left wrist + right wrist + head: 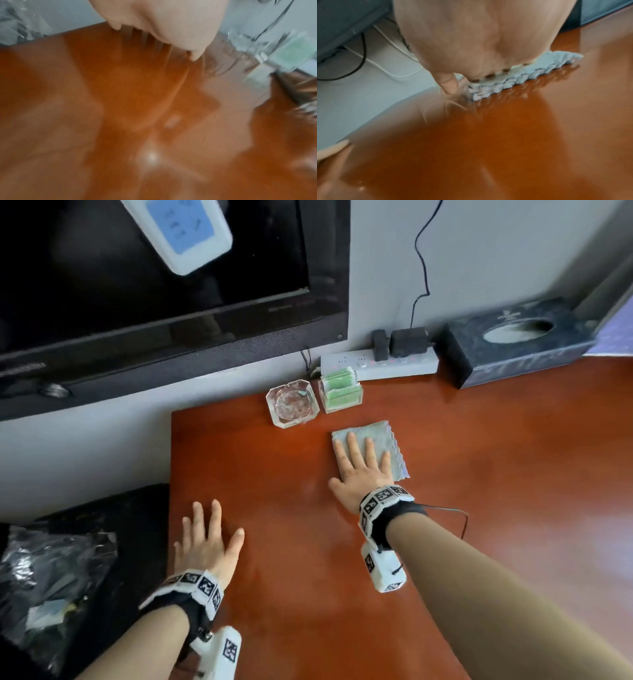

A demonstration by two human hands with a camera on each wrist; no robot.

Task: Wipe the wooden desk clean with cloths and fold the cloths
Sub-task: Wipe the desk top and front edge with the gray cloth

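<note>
Cloth (pixel 371 448), folded pale blue, lies far right on our wooden desk (pixel 479 474) under our flat, spread right hand (pixel 359 470); our left hand (pixel 205 539) rests spread, empty, near left. Pushing farther, we might knock the glass ashtray (pixel 293 402) just beyond.

The camera on my head looks forward and down over the counter (pixel 342 542) toward the wall. Each wrist camera sits low and close, looking along my palm across the wood; the left one is blurred. All three share the counter; head and right wrist views share the cloth (pixel 376 436) (pixel 513 75).
</note>
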